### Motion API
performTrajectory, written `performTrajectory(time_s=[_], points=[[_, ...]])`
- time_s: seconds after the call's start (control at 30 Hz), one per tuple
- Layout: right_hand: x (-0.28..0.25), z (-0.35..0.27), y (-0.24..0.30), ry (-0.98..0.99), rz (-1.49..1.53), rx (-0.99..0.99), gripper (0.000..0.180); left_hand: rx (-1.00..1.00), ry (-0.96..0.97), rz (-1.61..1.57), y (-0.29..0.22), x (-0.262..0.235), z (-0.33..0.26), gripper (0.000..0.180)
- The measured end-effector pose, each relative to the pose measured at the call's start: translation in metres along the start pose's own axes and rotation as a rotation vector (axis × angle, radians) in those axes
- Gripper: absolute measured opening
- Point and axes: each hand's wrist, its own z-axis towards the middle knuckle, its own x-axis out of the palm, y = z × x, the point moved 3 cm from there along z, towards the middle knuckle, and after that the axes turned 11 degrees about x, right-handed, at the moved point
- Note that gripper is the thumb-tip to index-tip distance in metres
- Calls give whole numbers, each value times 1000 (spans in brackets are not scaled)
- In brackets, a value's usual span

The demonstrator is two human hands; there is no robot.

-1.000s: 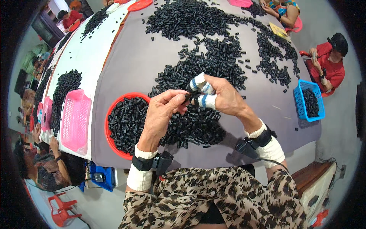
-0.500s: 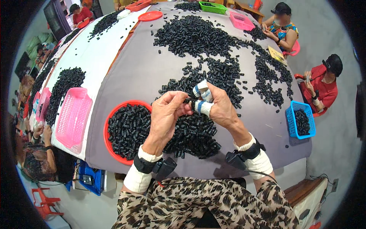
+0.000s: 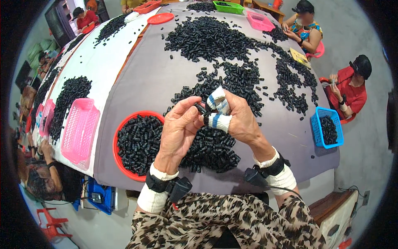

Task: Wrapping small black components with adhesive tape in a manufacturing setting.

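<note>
Both hands, left hand (image 3: 179, 126) and right hand (image 3: 237, 118), pinched together on small black plastic piece (image 3: 202, 109) above red tray (image 3: 117, 139) on worktop (image 3: 149, 83). Looks light, stiff, slippery; pinch at ends.

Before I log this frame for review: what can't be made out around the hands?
- Head view: the small black part pinched between left hand and right hand is too small to tell its shape.
- The taped fingertips cover its far end.
- The left hand hides part of the red bowl's rim.
</note>
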Motion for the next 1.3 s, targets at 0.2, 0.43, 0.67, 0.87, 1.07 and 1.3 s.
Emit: performTrajectory(time_s=[0.2,0.43,0.67,0.87,1.07,1.3], points=[[-3,-4,6,15,-59,-28,28,-12,3,26,-2,6,-3,25],[-4,-1,4,85,-74,27,28,-29,17,64,-4,9,-5,25],[-4,2,-3,183,-147,21,34,-64,0,112,-2,11,-6,26],[-1,4,-5,236,-151,22,37,-76,8,132,-4,11,-9,26],[-3,6,-9,268,-203,58,36,-77,22,169,-3,11,-8,25],[-3,4,-11,290,-189,53,34,-109,13,182,-2,9,-8,23]])
